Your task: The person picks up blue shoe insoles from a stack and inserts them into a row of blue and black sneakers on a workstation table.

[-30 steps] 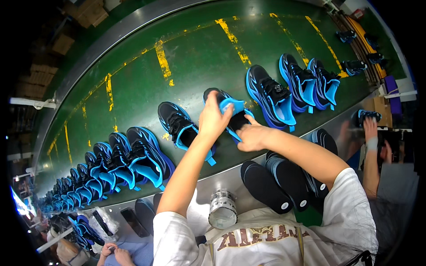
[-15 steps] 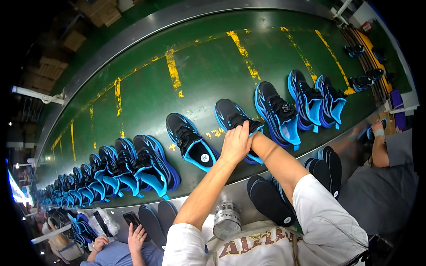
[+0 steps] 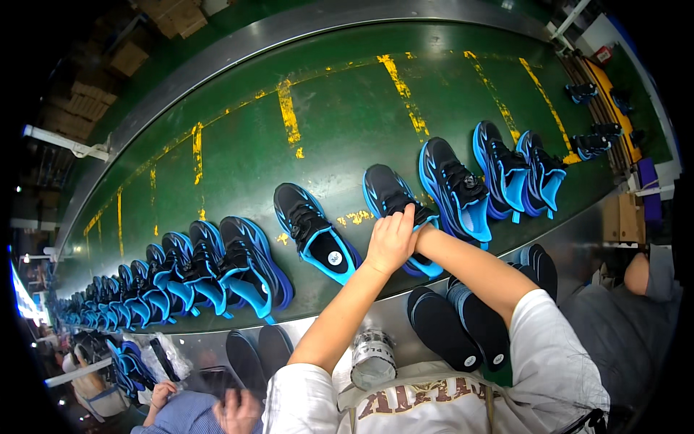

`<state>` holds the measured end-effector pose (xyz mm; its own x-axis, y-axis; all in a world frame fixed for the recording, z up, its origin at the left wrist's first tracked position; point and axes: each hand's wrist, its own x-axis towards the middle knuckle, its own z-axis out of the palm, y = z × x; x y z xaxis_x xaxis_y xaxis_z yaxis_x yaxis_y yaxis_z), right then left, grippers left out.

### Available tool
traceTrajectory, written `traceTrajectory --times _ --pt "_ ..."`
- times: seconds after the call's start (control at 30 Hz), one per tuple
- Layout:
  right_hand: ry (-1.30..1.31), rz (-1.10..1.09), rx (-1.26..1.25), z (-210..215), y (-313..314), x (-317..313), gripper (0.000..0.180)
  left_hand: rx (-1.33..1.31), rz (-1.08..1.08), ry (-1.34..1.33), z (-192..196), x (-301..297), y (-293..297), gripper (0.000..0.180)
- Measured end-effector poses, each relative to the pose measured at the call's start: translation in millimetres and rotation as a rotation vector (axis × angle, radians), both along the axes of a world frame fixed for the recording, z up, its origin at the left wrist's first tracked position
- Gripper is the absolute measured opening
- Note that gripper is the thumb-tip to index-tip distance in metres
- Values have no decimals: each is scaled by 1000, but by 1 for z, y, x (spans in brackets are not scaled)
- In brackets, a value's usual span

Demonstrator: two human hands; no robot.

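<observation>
The head view comes from the left unit of a side-by-side fisheye pair, head-mounted above the wearer's shirt [image 3: 426, 398], which fills the lower edge. The lens faces downward and forward across the green work surface [image 3: 347, 130]. The left hand [image 3: 392, 241] lies at close range, near centre; distant shoes [image 3: 108, 296] shrink leftward. Straight edges bow toward the black rim.

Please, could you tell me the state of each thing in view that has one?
Left hand: curled over the handled shoe.
Right hand: mostly hidden, at the shoe's opening.
Handled shoe: upright, opening mostly covered.
Shoe to its left: upright, opening uncovered, insole inside.
Shoes further left: upright, close together in a row.
Black insoles: lying in overlapping stacks.
</observation>
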<state>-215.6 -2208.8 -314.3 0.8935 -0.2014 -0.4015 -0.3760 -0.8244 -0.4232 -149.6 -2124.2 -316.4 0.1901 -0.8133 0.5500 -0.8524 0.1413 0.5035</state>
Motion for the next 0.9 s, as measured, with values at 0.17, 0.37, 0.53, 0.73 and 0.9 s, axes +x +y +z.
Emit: traceTrajectory --times 0.17,0.37,0.53,0.73,0.9 --pt "-55 -60 -22 -14 -22 18 40 8 48 -52 2 3 -15 47" --pt "-43 -23 -58 -24 -24 23 39 -31 63 -87 -9 8 -24 50" --pt "-27 7 -73 -25 -23 23 38 -5 40 -87 -7 7 -19 50" --pt "-25 19 -83 -25 -27 25 38 30 50 -20 -5 7 -23 50" --pt "-27 42 -85 -25 -23 24 38 55 97 -51 -8 4 -22 53"
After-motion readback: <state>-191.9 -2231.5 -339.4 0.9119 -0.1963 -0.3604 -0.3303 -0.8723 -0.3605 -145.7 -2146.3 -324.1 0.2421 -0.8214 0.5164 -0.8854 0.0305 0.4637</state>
